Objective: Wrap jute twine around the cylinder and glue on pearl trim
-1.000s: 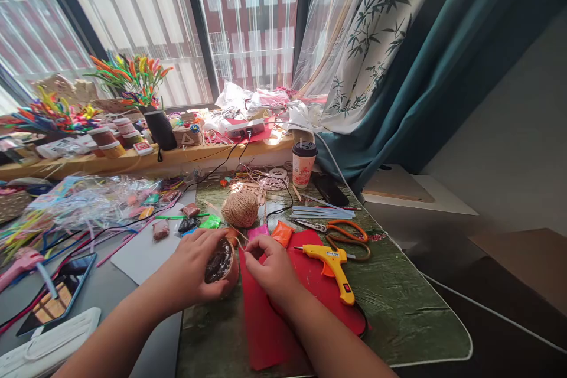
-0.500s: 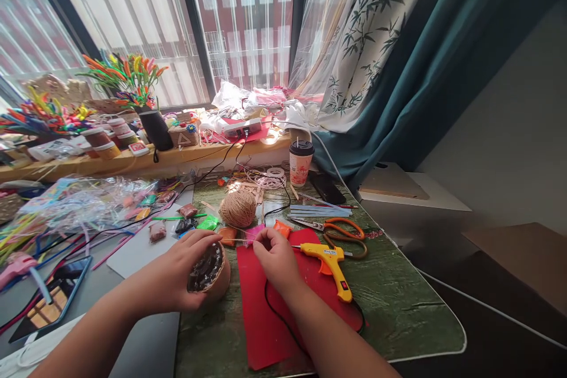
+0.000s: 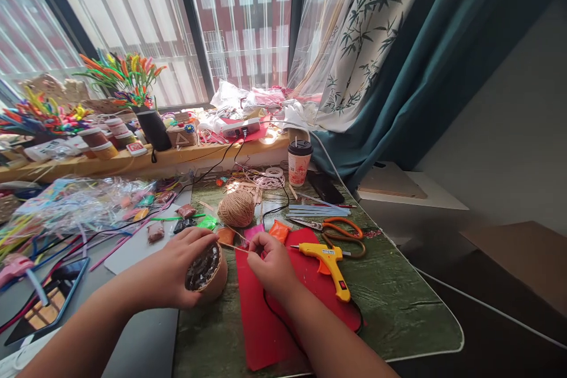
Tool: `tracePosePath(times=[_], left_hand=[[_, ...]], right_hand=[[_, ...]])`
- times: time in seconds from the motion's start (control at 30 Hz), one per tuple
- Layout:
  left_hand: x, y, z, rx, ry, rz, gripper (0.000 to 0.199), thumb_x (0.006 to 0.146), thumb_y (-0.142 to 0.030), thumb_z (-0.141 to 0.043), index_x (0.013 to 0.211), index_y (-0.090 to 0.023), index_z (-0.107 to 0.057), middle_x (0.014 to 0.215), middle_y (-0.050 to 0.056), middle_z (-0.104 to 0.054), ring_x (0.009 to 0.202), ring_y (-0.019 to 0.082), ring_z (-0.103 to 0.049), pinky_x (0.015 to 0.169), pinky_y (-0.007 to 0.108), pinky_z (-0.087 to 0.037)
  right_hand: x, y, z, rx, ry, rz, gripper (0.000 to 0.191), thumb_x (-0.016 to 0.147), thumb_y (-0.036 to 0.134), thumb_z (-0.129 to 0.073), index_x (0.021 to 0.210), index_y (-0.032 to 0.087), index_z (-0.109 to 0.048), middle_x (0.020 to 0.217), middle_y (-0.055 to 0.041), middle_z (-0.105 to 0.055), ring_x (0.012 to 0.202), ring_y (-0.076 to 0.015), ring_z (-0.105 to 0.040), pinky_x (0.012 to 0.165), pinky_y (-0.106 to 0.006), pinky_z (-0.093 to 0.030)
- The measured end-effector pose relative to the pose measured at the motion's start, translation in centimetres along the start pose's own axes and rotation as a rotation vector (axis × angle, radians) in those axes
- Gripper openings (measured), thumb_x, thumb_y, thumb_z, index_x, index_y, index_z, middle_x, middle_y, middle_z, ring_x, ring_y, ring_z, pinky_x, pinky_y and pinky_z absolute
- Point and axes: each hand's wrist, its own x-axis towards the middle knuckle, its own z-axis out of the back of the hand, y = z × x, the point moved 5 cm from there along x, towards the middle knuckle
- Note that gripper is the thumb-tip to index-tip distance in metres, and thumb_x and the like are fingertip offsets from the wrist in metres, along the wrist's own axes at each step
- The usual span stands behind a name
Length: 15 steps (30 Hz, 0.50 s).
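Note:
My left hand (image 3: pixel 186 269) is wrapped round a small tan cup (image 3: pixel 218 283), tilted so that its dark, shiny filling shows. Its far side is hidden by my fingers. A thin strand of twine (image 3: pixel 234 247) stretches from the cup's rim to my right hand (image 3: pixel 270 260), which pinches it between thumb and forefinger. Behind them sits a ball of tan twine (image 3: pixel 236 208). Below my right hand lies a red sheet (image 3: pixel 266 331). To its right a yellow glue gun (image 3: pixel 328 263) rests partly on that sheet.
Orange-handled scissors (image 3: pixel 343 230) and pale glue sticks (image 3: pixel 319 211) lie right of the twine ball. Behind them stand a lidded paper cup (image 3: pixel 299 163) and a dark phone (image 3: pixel 325 187). Clay packets (image 3: pixel 280 230) lie near my hands. Pipe cleaners and plastic bags (image 3: pixel 97 201) crowd the left.
My right hand has moved slightly down and left, still pinching the twine, which now slopes down toward it. My left hand keeps its grip on the cup. The whole view has shifted slightly.

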Motion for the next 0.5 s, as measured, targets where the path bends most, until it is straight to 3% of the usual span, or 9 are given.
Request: tracePosePath(times=[0.07, 0.17, 0.33, 0.5], left_hand=[[0.1, 0.4, 0.4, 0.040, 0.006, 0.021, 0.103, 0.064, -0.024, -0.077, 0.162, -0.032, -0.045, 0.160, 0.013, -0.050, 0.150, 0.045, -0.044, 0.124, 0.059, -0.040], [0.0, 1.1, 0.7, 0.043, 0.064, 0.035, 0.103, 0.065, -0.024, -0.077, 0.162, -0.038, -0.045, 0.160, 0.010, -0.051, 0.144, 0.042, -0.053, 0.118, 0.051, -0.048], [-0.4, 2.0, 1.0, 0.061, 0.121, 0.051, 0.117, 0.063, -0.021, -0.076, 0.170, -0.025, -0.029, 0.172, 0.017, -0.041, 0.155, 0.041, -0.044, 0.124, 0.047, -0.044], [-0.2, 2.6, 0.8, 0.109, 0.205, 0.081, 0.117, 0.059, -0.020, -0.076, 0.168, -0.021, -0.033, 0.175, 0.019, -0.034, 0.157, 0.041, -0.041, 0.122, 0.046, -0.047]], right_hand=[[0.1, -0.1, 0.1, -0.016, -0.003, -0.003, 0.002, 0.067, 0.025, -0.054, 0.068, 0.024, -0.052, 0.066, 0.0038, -0.053, 0.063, -0.0157, -0.049, 0.059, -0.026, -0.038], [0.2, -0.3, 0.2, -0.052, 0.003, -0.011, 0.003, 0.067, 0.024, -0.055, 0.069, 0.024, -0.052, 0.067, 0.0044, -0.052, 0.063, -0.0150, -0.048, 0.059, -0.026, -0.037], [0.6, -0.8, 0.4, -0.156, 0.025, -0.034, 0.010, 0.067, 0.019, -0.058, 0.066, 0.024, -0.049, 0.064, 0.0054, -0.050, 0.061, -0.0145, -0.045, 0.056, -0.025, -0.033], [1.0, -1.3, 0.9, -0.253, 0.011, -0.037, 0.015, 0.070, 0.018, -0.058, 0.064, 0.025, -0.046, 0.063, 0.0055, -0.048, 0.061, -0.0150, -0.045, 0.056, -0.026, -0.031]])
